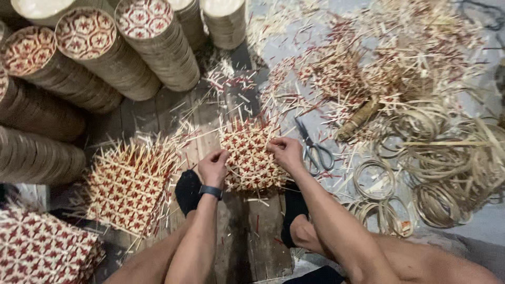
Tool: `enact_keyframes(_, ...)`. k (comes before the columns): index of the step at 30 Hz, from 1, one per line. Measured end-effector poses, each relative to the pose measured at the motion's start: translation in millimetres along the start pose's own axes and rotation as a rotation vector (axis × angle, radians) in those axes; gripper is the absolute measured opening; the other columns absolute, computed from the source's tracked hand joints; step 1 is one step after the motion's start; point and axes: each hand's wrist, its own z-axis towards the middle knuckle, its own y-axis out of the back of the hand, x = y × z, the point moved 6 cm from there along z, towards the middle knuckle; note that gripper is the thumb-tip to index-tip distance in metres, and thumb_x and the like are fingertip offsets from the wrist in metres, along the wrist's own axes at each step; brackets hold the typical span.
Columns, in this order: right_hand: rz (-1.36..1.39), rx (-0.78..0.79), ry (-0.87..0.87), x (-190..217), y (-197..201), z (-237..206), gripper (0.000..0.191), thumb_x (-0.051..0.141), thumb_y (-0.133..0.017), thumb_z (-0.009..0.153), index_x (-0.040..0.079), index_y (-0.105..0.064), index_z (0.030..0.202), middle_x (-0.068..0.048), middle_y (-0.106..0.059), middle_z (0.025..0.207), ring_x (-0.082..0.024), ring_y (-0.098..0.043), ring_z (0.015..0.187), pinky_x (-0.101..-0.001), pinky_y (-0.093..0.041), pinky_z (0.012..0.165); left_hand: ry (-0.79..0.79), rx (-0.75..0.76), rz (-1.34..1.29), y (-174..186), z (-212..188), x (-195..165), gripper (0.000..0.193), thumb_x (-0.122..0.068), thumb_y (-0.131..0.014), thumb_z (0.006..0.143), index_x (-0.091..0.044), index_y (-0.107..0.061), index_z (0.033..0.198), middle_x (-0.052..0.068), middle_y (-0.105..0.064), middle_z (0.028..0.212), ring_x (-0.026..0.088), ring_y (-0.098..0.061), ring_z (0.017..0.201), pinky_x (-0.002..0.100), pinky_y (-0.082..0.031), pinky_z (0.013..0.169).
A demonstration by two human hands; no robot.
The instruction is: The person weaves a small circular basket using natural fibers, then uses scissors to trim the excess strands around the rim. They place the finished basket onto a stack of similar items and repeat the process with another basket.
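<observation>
I have both hands pinching the woven bamboo panel [250,155] mid-board on the wooden planks [247,231]: left hand [213,167] at its left edge, right hand [285,152] at top. Its strip ends look untrimmed; finished stacks [105,58] stand at the far-left corner.

A red-and-natural woven bamboo mat [248,155], its strip ends sticking out, is seen lying flat on floor planks [263,226].

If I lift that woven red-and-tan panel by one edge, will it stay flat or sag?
The woven panel is thin open lattice, so probably light and somewhat springy, flexing rather than flopping. Loose strip ends poke out around its rim, so it may snag. Both the left hand and right hand grip it.
</observation>
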Motion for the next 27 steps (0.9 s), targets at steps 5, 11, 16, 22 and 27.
enact_keyframes(5,-0.276,-0.049,0.179,-3,-13,8,0.022,0.021,-0.081,0.076,0.006,-0.081,0.092,-0.011,-0.079,0.081,-0.019,-0.075,0.073,-0.0346,-0.059,0.071,0.037,0.025,0.334,-2,10,16,0.026,-0.021,-0.083,0.077,-0.006,-0.081,0.098,0.011,-0.079,0.088,0.020,-0.077,0.078,0.031,-0.059,0.076)
enact_keyframes(11,-0.337,-0.092,0.174,-16,-21,5,0.025,0.021,-0.079,0.077,0.009,-0.081,0.099,-0.015,-0.078,0.087,-0.027,-0.076,0.077,-0.0376,-0.058,0.076,0.047,0.071,0.469,-7,7,18,0.023,-0.017,-0.082,0.076,-0.007,-0.082,0.097,0.012,-0.079,0.088,0.025,-0.076,0.081,0.035,-0.058,0.079)
enact_keyframes(16,-0.370,-0.119,0.198,-22,-22,5,0.026,0.022,-0.081,0.078,0.009,-0.081,0.100,-0.016,-0.077,0.088,-0.030,-0.076,0.080,-0.0391,-0.058,0.078,0.091,0.061,0.449,-5,6,24,0.034,-0.015,-0.082,0.072,-0.012,-0.079,0.106,0.012,-0.079,0.089,0.025,-0.077,0.082,0.035,-0.058,0.079)
enact_keyframes(22,-0.347,-0.107,0.177,-27,-23,1,0.027,0.026,-0.078,0.081,0.011,-0.081,0.102,-0.017,-0.077,0.089,-0.031,-0.076,0.080,-0.0391,-0.058,0.078,0.043,0.030,0.525,-6,1,32,0.027,-0.016,-0.081,0.077,-0.014,-0.081,0.104,0.012,-0.079,0.093,0.026,-0.076,0.087,0.036,-0.058,0.082)
enact_keyframes(27,-0.403,-0.125,0.151,-22,-21,1,0.026,0.031,-0.078,0.082,0.010,-0.083,0.097,-0.018,-0.077,0.087,-0.033,-0.075,0.081,-0.0407,-0.057,0.079,-0.196,0.075,0.580,-10,-5,17,0.027,-0.015,-0.078,0.084,-0.014,-0.080,0.111,0.012,-0.074,0.106,0.031,-0.070,0.097,0.039,-0.055,0.085)
